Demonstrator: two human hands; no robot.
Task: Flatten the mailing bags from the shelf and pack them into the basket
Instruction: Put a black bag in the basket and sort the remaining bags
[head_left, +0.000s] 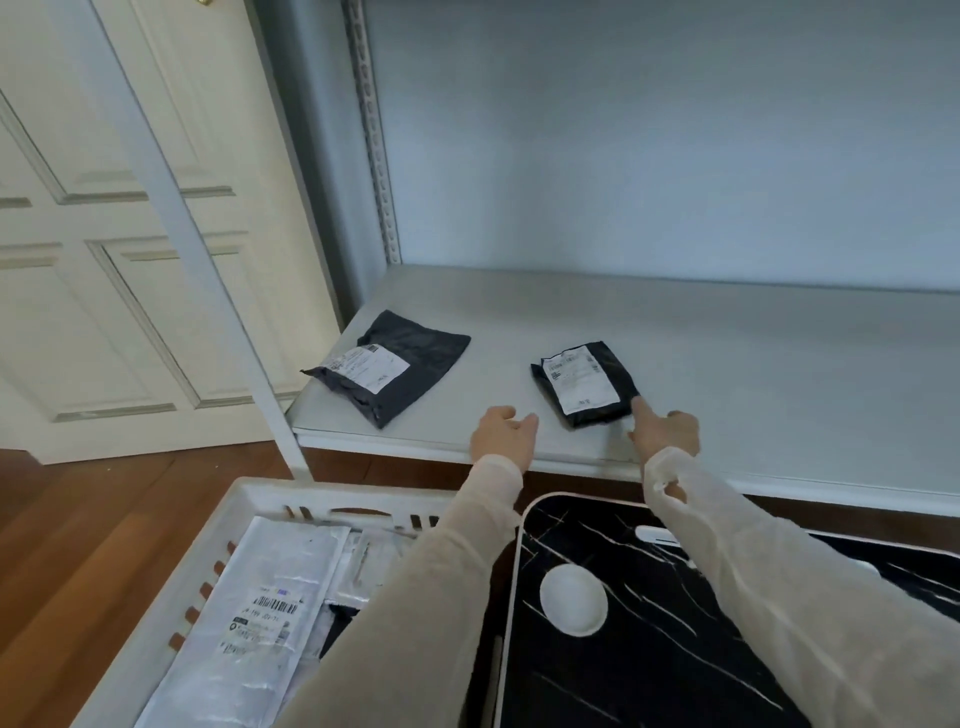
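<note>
- Item: two dark grey plastic mailing bags with white printed labels on the white shelf board (727, 364). We log the larger, wrinkled bag (395, 364) at centre left of the frame and the smaller, folded bag (584, 384) at centre.
- Our right hand (667, 431): forefinger extended and touching the smaller bag's lower right corner; how the other fingers lie we cannot tell. It holds nothing.
- Our left hand (501, 431): fingers relaxed and apart, just beside the smaller bag's lower left, not touching it.
- White slatted plastic basket (249, 499), lower left of the frame: already holds a flat white labelled mailer (260, 613) and others beneath.
- Black marble-patterned board with a white rim (649, 623), lower right, bears a white round disc (574, 600).
- Risk, as we judge it: the slick bag sits near the shelf's front edge; a one-finger push could slide it off to the floor.
- Risk: pressing the folded bag flat with only one side pinned may let it spring back or skate sideways.
- Risk: our sleeves pass over the basket and may drag the packed mailers askew.
</note>
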